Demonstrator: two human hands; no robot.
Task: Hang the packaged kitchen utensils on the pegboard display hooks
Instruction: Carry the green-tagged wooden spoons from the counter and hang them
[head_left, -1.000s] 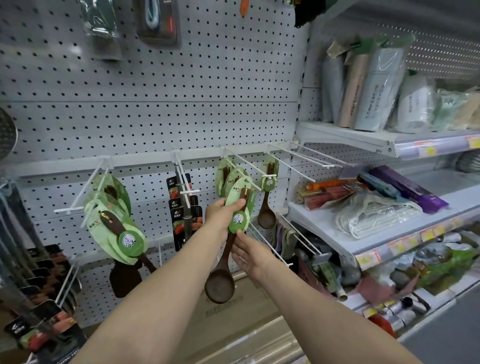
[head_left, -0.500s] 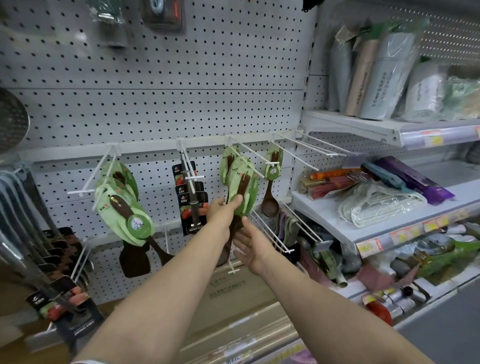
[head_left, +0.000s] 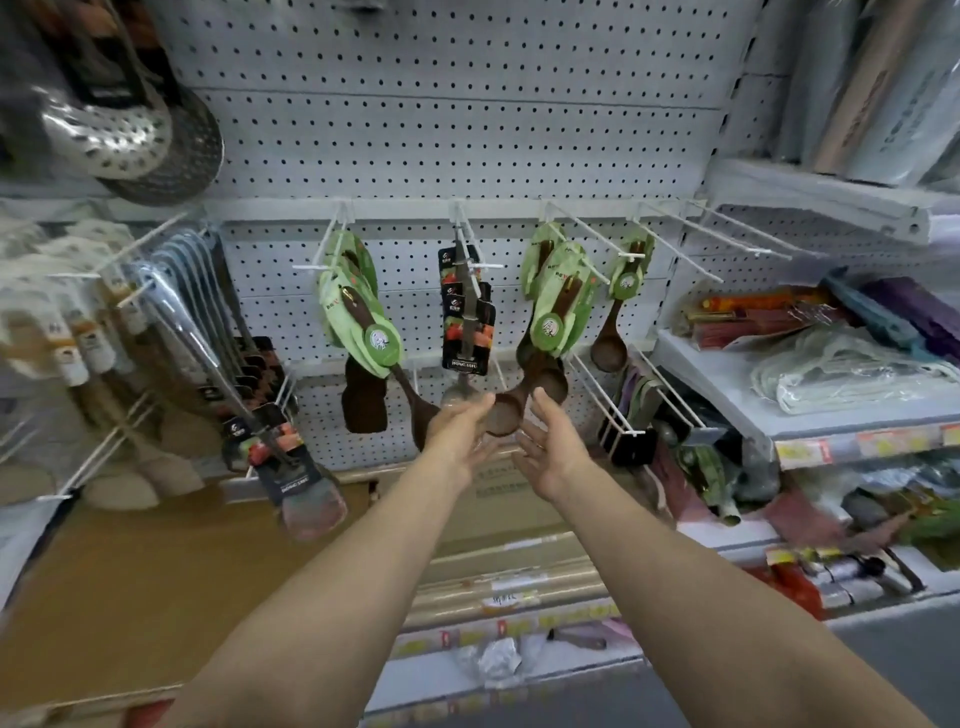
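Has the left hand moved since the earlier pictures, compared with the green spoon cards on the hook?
Yes. The left hand was up on the green spoon cards before; now it is lower, open, beside the brown spoon bowls.

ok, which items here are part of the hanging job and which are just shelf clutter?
Job:
- green-carded wooden spoons on their hook
- pegboard
- left hand and right hand, both open below the spoons

Bystanders:
- metal colanders
- black-carded utensil
- side shelf goods

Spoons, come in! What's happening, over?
Left hand and right hand open, empty. Green-carded wooden spoons hanging on hook. Nothing blocking.
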